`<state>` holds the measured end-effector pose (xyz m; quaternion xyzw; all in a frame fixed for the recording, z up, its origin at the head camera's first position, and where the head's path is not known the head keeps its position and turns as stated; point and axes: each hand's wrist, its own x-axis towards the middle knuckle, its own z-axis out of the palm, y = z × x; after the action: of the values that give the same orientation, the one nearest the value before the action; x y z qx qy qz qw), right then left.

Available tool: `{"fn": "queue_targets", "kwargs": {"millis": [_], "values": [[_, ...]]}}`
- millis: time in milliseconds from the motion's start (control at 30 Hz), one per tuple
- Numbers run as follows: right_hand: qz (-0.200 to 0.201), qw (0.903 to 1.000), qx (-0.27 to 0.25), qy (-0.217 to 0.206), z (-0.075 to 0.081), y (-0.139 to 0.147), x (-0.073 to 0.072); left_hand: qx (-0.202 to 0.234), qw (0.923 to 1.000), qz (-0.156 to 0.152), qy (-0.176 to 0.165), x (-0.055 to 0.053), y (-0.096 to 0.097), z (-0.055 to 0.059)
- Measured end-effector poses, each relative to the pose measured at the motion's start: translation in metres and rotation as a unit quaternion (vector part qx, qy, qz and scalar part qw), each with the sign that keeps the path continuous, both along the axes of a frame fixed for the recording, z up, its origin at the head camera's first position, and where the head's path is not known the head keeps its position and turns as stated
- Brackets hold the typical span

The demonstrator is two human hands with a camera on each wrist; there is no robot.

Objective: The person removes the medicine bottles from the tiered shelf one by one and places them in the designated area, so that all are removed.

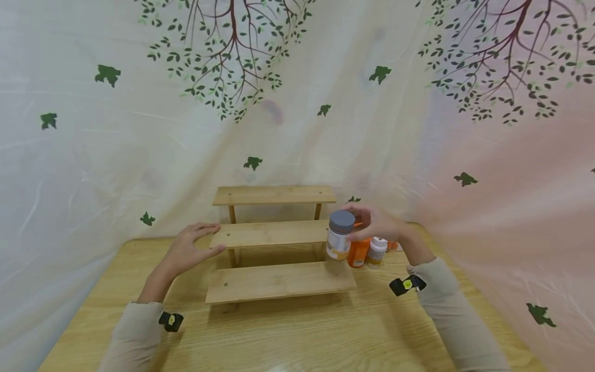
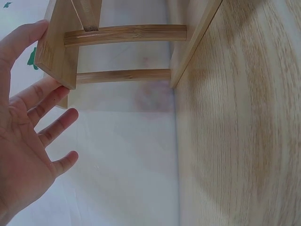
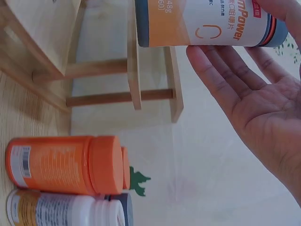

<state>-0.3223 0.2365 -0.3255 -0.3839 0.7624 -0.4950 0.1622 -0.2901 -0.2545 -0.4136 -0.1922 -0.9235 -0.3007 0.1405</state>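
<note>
My right hand (image 1: 377, 223) holds a white and orange vitamin bottle (image 3: 202, 23) by its side, thumb on one side and fingers on the other. Its grey lid (image 1: 342, 221) is on, and the bottle is upright above the right end of a three-tier wooden shelf (image 1: 274, 279). At the shelf's left end, my left hand (image 1: 185, 251) grips the middle plank across its width. The left wrist view has the thumb on one edge of that plank (image 2: 59, 56) and fingertips on the opposite edge.
Right of the shelf stand an orange bottle (image 3: 51, 162) and a white bottle (image 1: 376, 253), with more bottles partly hidden behind. All stand on the wooden table (image 1: 288, 341). A pale curtain (image 1: 195, 144) printed with leaves hangs close behind the shelf.
</note>
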Motion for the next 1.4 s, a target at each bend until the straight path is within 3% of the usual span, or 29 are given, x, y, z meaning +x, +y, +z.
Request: {"fn": "queue_targets", "kwargs": {"millis": [467,733,1167,1400], "values": [[-0.033,0.9992,-0.007,0.021,0.001,0.049,-0.01,0.003,1.0,0.001,-0.001,-0.002,0.0,-0.002],[-0.059,0.9979,0.006,0.027,0.001,0.067,-0.009,0.003,1.0,0.002,-0.001,-0.002,-0.001,-0.002],[-0.139,0.988,0.057,0.035,0.001,0.105,-0.006,0.004,1.0,0.002,0.001,0.001,0.001,0.001],[-0.148,0.9865,0.059,0.04,-0.003,0.122,-0.004,0.003,1.0,0.003,-0.003,0.002,0.0,0.001]]}}
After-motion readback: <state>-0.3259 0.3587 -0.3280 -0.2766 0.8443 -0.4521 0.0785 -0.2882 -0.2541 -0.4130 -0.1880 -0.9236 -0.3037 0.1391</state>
